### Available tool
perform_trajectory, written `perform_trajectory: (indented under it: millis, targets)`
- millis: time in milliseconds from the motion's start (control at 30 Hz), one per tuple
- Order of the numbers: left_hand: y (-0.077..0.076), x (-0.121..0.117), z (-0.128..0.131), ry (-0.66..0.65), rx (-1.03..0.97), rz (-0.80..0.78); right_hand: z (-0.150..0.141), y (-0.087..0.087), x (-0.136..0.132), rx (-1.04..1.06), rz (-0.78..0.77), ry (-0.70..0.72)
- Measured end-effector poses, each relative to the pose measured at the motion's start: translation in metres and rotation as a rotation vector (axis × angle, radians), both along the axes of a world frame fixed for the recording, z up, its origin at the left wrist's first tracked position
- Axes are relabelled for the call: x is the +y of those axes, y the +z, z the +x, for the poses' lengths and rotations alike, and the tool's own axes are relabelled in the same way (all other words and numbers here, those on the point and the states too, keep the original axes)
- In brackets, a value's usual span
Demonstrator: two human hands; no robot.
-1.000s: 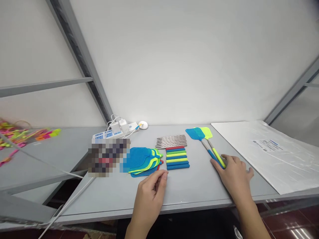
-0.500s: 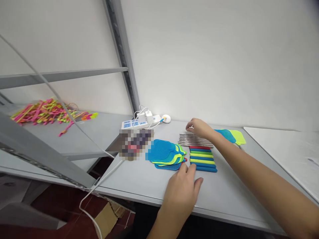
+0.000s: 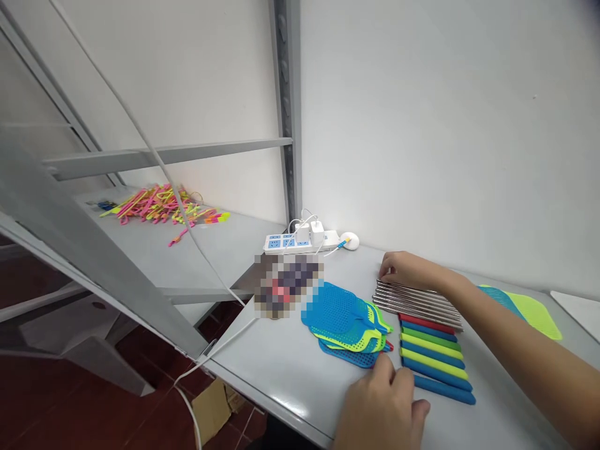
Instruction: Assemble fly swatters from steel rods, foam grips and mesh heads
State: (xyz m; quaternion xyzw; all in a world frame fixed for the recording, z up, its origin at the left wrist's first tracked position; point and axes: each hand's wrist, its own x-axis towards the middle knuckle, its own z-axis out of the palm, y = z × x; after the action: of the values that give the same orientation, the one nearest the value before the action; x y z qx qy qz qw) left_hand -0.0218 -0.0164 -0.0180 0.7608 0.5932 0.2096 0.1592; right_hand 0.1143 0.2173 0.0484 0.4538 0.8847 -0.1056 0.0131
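Apart, right hand (image 3: pixel 398 269) curled at metal rods (image 3: pixel 415 301), left hand (image 3: pixel 382 403) palm-down near swatter heads (image 3: pixel 338 310), hands' grip unclear

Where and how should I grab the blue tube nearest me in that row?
I'd pinch the blue tube at its middle from above, fingers across its width: it's long, slim and lying flat, with bare table along its near side. The other tubes lie close on its far side.

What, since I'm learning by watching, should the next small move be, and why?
Probably pinch and lift one of the metal rods with the right hand, whose fingertips are at their far edge; the rods lie side by side, and the left hand is near the mesh heads.
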Motion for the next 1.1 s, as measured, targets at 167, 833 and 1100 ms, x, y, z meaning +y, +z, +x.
perform_trajectory:
  millis: [167, 833, 1100]
  targets:
    - [0.006, -0.001, -0.007, -0.011, -0.018, 0.013, -0.003, 0.0, -0.001, -0.008, 0.02, -0.016]
    - [0.032, -0.008, -0.018, -0.174, -0.487, 0.147, 0.015, 0.115, -0.232, 1.495, 0.649, -0.201]
    - [0.028, -0.011, -0.022, -0.201, -0.835, 0.407, -0.013, 0.088, -0.259, 2.079, 0.495, -0.411]
